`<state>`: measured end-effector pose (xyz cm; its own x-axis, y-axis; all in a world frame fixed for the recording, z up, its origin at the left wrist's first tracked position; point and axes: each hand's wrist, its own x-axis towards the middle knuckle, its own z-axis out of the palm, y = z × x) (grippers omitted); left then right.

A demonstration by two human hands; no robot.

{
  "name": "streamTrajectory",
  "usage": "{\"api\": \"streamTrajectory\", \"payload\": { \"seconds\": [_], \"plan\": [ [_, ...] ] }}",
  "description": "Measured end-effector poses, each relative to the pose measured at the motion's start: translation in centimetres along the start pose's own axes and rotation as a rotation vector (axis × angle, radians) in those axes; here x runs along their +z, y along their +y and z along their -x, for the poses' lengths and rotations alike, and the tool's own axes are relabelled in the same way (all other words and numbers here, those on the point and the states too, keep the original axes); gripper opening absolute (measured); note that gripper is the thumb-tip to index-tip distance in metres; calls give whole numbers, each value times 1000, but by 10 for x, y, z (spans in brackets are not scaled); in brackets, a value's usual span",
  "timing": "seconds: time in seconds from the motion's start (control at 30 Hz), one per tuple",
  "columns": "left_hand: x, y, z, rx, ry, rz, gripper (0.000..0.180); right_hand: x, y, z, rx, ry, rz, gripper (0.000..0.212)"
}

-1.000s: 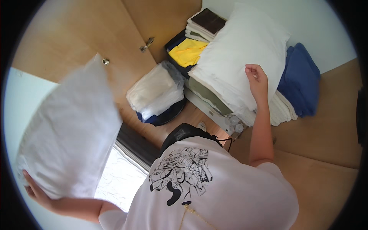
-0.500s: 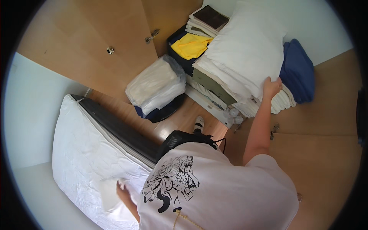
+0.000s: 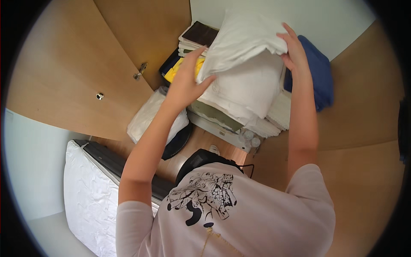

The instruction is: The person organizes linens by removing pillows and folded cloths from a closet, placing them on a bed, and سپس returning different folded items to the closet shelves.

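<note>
A white pillow point(image 3: 244, 36) lies tilted on top of a stack of folded white bedding point(image 3: 252, 81), its near edge raised. At the pillow's right edge is my right hand point(image 3: 294, 51), with the corner between thumb and fingers. My left hand point(image 3: 188, 81) is beside the pillow's left corner, thumb and fingers spread wide; whether it touches the fabric is hard to see. Beneath the white layers a folded olive-green cloth point(image 3: 218, 115) shows. Folded blue fabric point(image 3: 316, 73) stands right of the stack, partly behind my right forearm.
Left of the stack are yellow cloth point(image 3: 173, 72) and a pile topped by a dark brown item point(image 3: 200, 33). Bedding in a clear bag point(image 3: 147, 113) rests lower down, partly behind my left arm. A wooden door point(image 3: 64, 64) is at left, a white mattress point(image 3: 87, 192) at lower left.
My left hand has come up from the white cloth on the mattress to the pillow's left side. My right hand has moved farther away, and the pillow's near edge has lifted and shifted back.
</note>
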<state>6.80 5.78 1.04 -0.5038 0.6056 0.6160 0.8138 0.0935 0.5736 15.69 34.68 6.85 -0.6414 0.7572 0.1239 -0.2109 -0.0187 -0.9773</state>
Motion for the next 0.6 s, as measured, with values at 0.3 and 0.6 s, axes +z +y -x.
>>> {"api": "streamTrajectory", "payload": {
  "seconds": [0.3, 0.6],
  "plan": [
    [23, -94, -114, -93, 374, 76, 23, 51, -90, -79, -103, -391, -246, 34],
    [-220, 88, -109, -212, 444, 68, 33, 157, -208, -40, -525, -1052, -458, 38]
  ]
}}
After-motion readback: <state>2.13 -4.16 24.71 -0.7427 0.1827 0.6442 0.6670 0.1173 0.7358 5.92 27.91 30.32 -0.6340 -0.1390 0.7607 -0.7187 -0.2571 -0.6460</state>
